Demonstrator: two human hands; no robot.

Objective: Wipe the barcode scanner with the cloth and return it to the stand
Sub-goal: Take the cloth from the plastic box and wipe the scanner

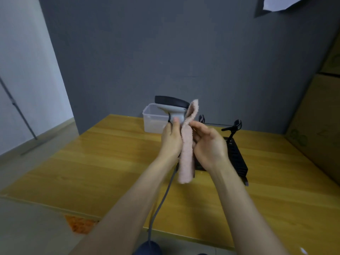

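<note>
My left hand (pixel 171 138) grips the handle of the barcode scanner (pixel 172 105), a grey body with a dark head, held upright above the wooden table (pixel 92 162). Its grey cable (pixel 161 197) hangs down toward me. My right hand (pixel 209 142) holds a pink fluffy cloth (pixel 187 150) that hangs lengthwise against the right side of the scanner's handle; its top end sticks up beside the head. The black stand (pixel 237 159) sits on the table behind my right hand, with a forked black cradle (pixel 234 127) on a thin arm above it.
A clear plastic box (pixel 152 118) stands at the table's far edge behind the scanner. Cardboard boxes (pixel 320 111) are stacked at the right. A grey wall backs the table. An orange patch (pixel 81 224) marks the floor by the front left edge.
</note>
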